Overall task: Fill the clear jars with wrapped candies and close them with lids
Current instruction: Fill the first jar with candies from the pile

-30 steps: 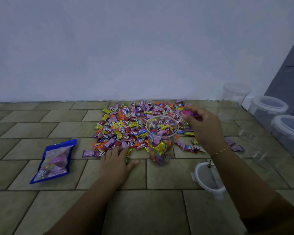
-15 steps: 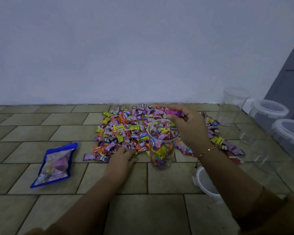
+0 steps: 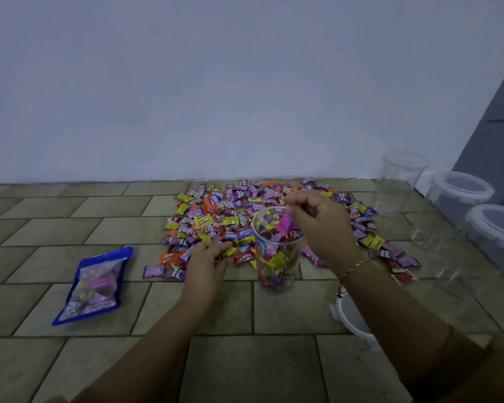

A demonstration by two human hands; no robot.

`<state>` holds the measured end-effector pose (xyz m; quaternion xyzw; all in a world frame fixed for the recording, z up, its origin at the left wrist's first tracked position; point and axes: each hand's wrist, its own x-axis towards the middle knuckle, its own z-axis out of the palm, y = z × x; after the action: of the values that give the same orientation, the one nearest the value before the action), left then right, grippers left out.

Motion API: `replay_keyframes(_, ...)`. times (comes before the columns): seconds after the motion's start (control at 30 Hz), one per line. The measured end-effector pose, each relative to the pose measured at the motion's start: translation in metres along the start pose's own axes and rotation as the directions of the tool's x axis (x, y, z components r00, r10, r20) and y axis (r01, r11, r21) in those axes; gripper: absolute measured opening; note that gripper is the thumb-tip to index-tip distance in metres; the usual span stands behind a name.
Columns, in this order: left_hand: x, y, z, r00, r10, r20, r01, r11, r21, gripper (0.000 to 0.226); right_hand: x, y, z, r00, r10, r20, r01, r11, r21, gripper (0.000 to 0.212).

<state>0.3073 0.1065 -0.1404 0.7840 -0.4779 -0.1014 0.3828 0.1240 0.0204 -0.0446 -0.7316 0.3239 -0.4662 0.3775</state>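
The clear jar (image 3: 277, 251) stands upright on the tiled floor (image 3: 128, 309), at the near edge of the pile of wrapped candies (image 3: 216, 222), so both hands reach the sweets and the mouth of the jar with a short move. Its long axis is vertical and the open mouth points up; it looks more than half full. The right hand (image 3: 320, 225) hangs just above the rim, with the fingers curled and slightly apart, and a pink candy (image 3: 284, 223) is right under the fingertips, tilted, with one end pointing down into the jar. I cannot tell if the fingers pinch it or have let it go. I judge the hand is kept this low so the candy falls inside and does not bounce out. The left hand (image 3: 208, 255) rests on the near edge of the pile, left of the jar and not touching it, fingers rather straight and spread over the wrappers, probably to collect the next ones. A white lid (image 3: 351, 315) lies on the floor near the jar, partly hidden under the right forearm, ready for closing. A blue candy bag (image 3: 95, 285) lies flat far to the left. At the right, 1 empty open jar (image 3: 396, 184) and 2 jars with lids (image 3: 460, 193) stand near the wall.
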Motion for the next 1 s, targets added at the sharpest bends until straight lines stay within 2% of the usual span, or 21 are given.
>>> replay_keyframes(0.1, 0.005, 0.013, -0.008, 0.997, -0.047, -0.066, 0.034, 0.983, -0.181, 0.038, -0.002, 0.000, 0.000, 1.000, 0.003, 0.002, -0.003, 0.998, 0.069, 0.032)
replay_keyframes(0.27, 0.016, 0.052, -0.031, 0.978, -0.060, -0.199, -0.033, 0.902, -0.431, 0.038, -0.004, 0.000, -0.002, 1.000, 0.022, -0.007, -0.021, 0.992, 0.126, 0.033)
replay_keyframes(0.4, 0.019, 0.090, -0.044, 0.980, 0.016, -0.198, -0.120, 0.841, -0.527, 0.035, -0.004, 0.004, -0.007, 0.999, 0.040, -0.037, -0.036, 0.993, 0.112, 0.025)
replay_keyframes(0.57, 0.023, 0.117, -0.035, 0.983, 0.130, -0.131, -0.179, 0.844, -0.506, 0.035, -0.006, 0.008, -0.011, 0.997, 0.062, -0.055, -0.058, 0.996, 0.067, 0.019)
replay_keyframes(0.77, 0.021, 0.121, -0.022, 0.952, 0.303, -0.040, -0.297, 0.887, -0.355, 0.032, -0.007, 0.011, -0.017, 0.996, 0.078, -0.050, -0.075, 0.995, 0.068, 0.020)
replay_keyframes(0.87, 0.022, 0.116, -0.018, 0.950, 0.312, 0.010, -0.293, 0.902, -0.316, 0.041, -0.008, 0.014, -0.021, 0.995, 0.087, -0.052, -0.084, 0.995, 0.057, 0.019)
replay_keyframes(1.0, 0.022, 0.113, -0.015, 0.949, 0.314, 0.010, -0.296, 0.905, -0.305, 0.044, -0.009, 0.016, -0.026, 0.993, 0.101, -0.062, -0.097, 0.993, 0.069, 0.023)
